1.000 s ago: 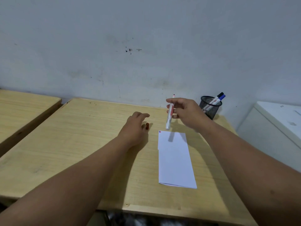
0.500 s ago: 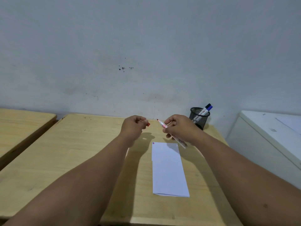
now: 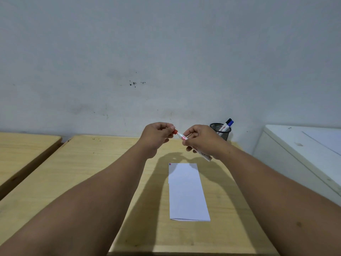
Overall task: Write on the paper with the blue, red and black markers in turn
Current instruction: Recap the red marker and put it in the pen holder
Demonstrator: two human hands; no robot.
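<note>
1. Cap (image 3: 175, 131), red, sits pinched in the left hand (image 3: 156, 134) at the tip of the red marker (image 3: 184, 138), whose barrel the right hand (image 3: 202, 140) has its grip clamped round, centre frame above the tabletop (image 3: 103, 163).
2. A crooked push could miss the tip and ink the fingers.
3. A loose cap may drop onto the folded paper (image 3: 186, 191) below, lower centre, marked at its top left corner.
4. Black marker (image 3: 228, 121) and blue marker (image 3: 231, 123) wait in the mesh pen cup (image 3: 223, 133), centre right.
</note>
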